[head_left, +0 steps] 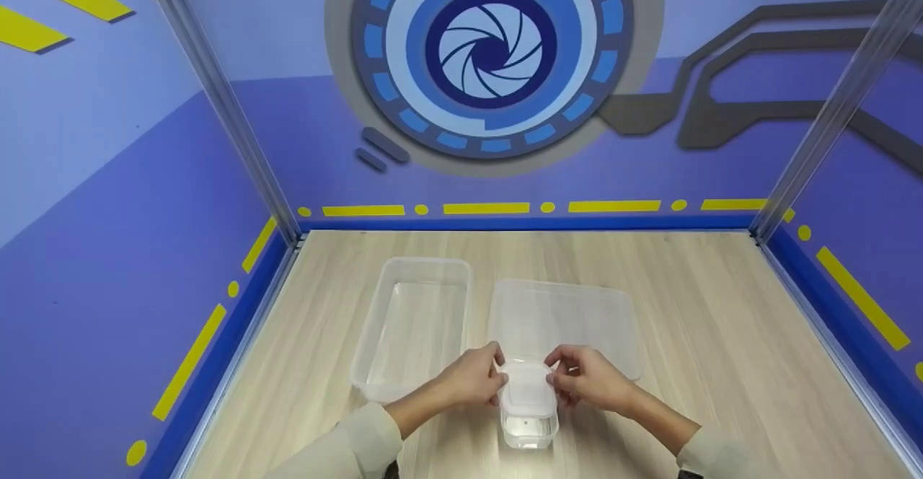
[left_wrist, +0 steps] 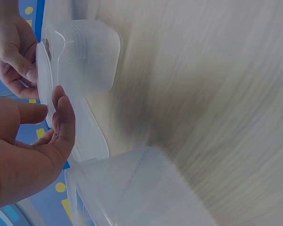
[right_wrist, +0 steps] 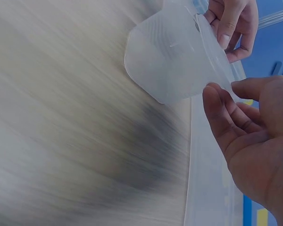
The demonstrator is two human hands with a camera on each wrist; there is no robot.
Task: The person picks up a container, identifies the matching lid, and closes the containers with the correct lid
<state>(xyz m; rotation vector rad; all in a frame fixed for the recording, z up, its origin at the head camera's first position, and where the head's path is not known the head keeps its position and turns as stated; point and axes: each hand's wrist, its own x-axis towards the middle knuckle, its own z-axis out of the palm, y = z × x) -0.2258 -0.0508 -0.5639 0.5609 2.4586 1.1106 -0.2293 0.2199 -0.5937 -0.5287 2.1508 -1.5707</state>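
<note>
A small clear plastic container [head_left: 531, 440] stands on the wooden table, its walls also seen from the side in the left wrist view. Over its top lies a small whitish lid [head_left: 528, 389], while the container's near end shows below the lid's edge in the head view. My left hand [head_left: 470, 376] pinches the lid's left edge between thumb and fingers. On the opposite side, my right hand [head_left: 593, 379] pinches the right edge. Both wrist views show the lid [left_wrist: 44, 77] nearly edge-on, close to the container's rim. Whether it is seated there, I cannot tell.
To the left stands a large clear open container [head_left: 372, 320]. A large translucent flat lid [head_left: 566, 313] lies behind and right of the small container. Blue panels [head_left: 288, 140] with metal corner posts border the wooden table [head_left: 721, 363].
</note>
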